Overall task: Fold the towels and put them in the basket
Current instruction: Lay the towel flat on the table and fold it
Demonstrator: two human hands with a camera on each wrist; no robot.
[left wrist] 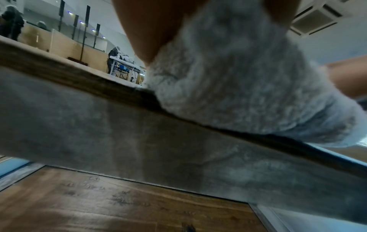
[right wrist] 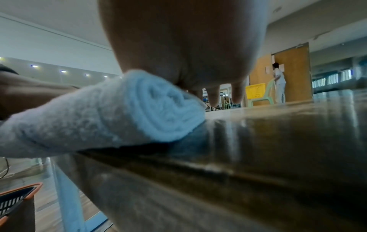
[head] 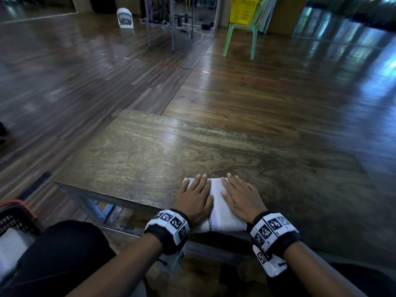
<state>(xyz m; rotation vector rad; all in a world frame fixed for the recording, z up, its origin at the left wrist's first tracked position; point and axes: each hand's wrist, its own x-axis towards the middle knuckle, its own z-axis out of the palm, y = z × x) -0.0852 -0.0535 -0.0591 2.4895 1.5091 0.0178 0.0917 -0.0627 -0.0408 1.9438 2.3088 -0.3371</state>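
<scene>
A folded white towel (head: 218,207) with a checked stripe lies at the near edge of the wooden table (head: 150,151). My left hand (head: 196,196) presses flat on its left half and my right hand (head: 241,196) lies flat on its right half, fingers straight. In the left wrist view the towel (left wrist: 238,87) bulges over the table edge under my palm. The right wrist view shows the towel's (right wrist: 111,116) folded layers beneath my right hand (right wrist: 188,47). A dark basket with an orange rim (head: 15,215) stands at my lower left, with white cloth (head: 10,249) beside it.
A green plastic chair (head: 246,33) carrying a yellow basket (head: 243,10) stands far ahead on the wooden floor. A small white fan (head: 125,18) and metal stand legs (head: 160,28) are at the back. My dark-clad knees sit under the table's near edge.
</scene>
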